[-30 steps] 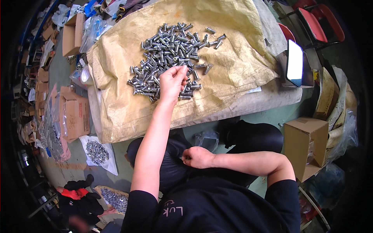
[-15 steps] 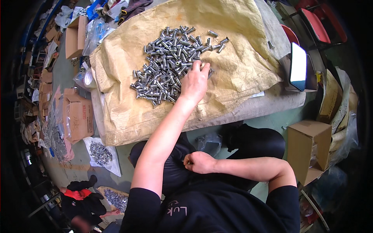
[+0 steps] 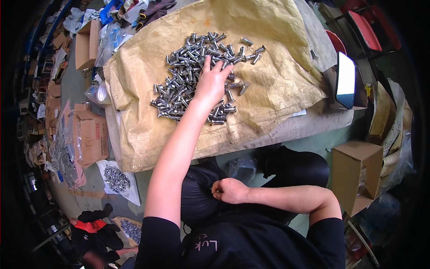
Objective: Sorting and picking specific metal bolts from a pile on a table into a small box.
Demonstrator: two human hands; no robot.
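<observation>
A pile of shiny metal, bolt-like fasteners with flared heads (image 3: 179, 89) lies on a tan woven sheet (image 3: 273, 89) over the table. My left hand (image 3: 212, 83) reaches over the right part of the pile with its fingers spread, touching or just above the pieces. It hides some of them. Several loose fasteners lie around the pile's right side, one of them (image 3: 244, 88) just right of my fingers. Down by my lap, my right hand (image 3: 232, 190) is curled closed above my dark trousers. What it holds, if anything, is hidden.
Cardboard boxes stand left (image 3: 92, 139) and right (image 3: 358, 172) of the table. A white-screened device (image 3: 345, 80) is by its right edge, near a red chair (image 3: 365, 31). Dark gloves (image 3: 152, 12) lie at the far edge. Another person (image 3: 94, 233) sits at lower left.
My left hand has moved left over the pile, and its fingers have spread from a pinch. Fasteners it covered now show to its right. The right hand stays at my lap.
</observation>
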